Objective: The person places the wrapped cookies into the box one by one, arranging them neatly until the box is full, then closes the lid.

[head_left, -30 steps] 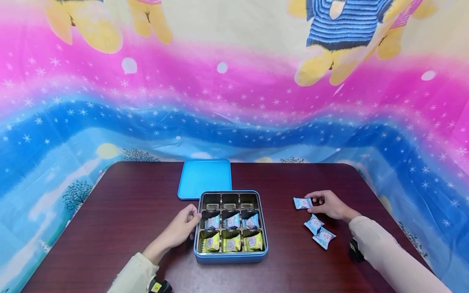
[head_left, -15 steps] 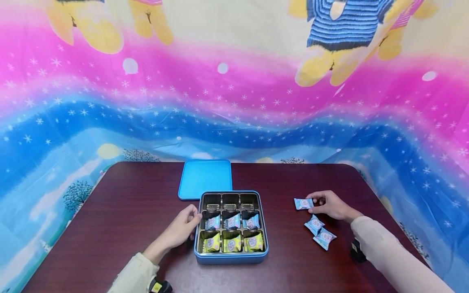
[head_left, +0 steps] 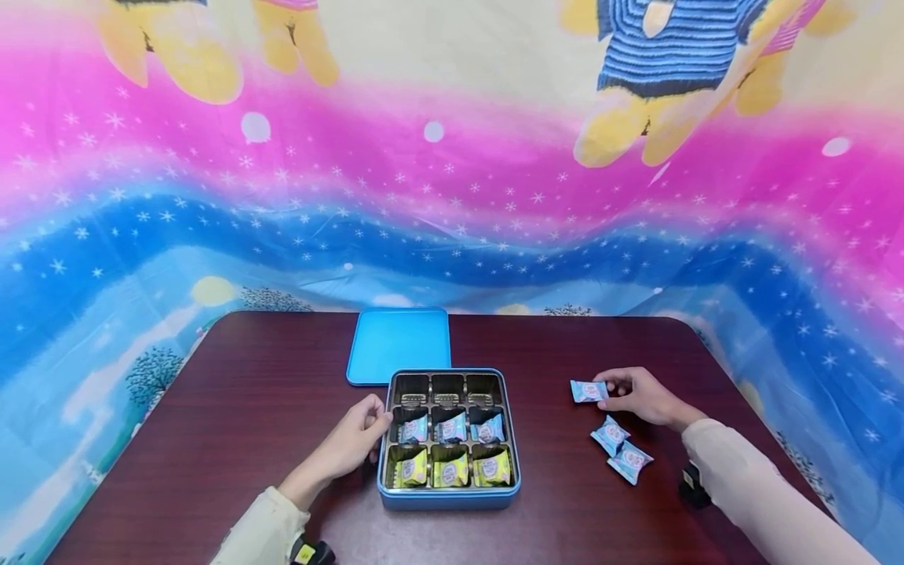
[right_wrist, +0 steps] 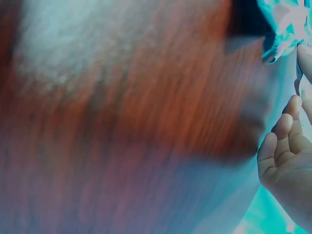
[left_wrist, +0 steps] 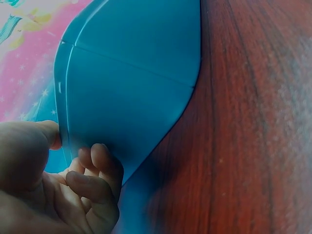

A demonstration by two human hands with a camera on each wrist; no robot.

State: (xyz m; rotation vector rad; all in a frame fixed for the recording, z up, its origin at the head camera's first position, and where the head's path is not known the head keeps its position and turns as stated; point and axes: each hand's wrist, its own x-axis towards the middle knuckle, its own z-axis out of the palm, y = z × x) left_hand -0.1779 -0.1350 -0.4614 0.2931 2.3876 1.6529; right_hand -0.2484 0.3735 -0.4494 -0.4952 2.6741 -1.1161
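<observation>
A blue square tin (head_left: pixel 452 499) with a nine-compartment insert stands at the table's middle. Yellow wrapped candies (head_left: pixel 450 472) fill its front row, and blue ones (head_left: pixel 450 428) its middle row; the back row holds none. At the tin's left side, my left hand (head_left: pixel 351 437) has its thumb on the rim and its fingers curled by the wall, as the left wrist view also shows. Over on the right, my right hand (head_left: pixel 643 396) pinches a blue wrapped candy (head_left: pixel 588 391) between thumb and fingers. In the right wrist view this candy (right_wrist: pixel 287 29) shows at the top right corner.
Two more blue wrapped candies (head_left: pixel 610 435) lie touching each other, just in front of my right hand. Behind the tin lies its light blue lid (head_left: pixel 399 345). The dark red wooden table (head_left: pixel 282 369) ends at a printed cloth backdrop (head_left: pixel 452 196).
The head view has shifted very slightly. Both hands, the tin and the candies keep their places, and the right hand still pinches the same candy.
</observation>
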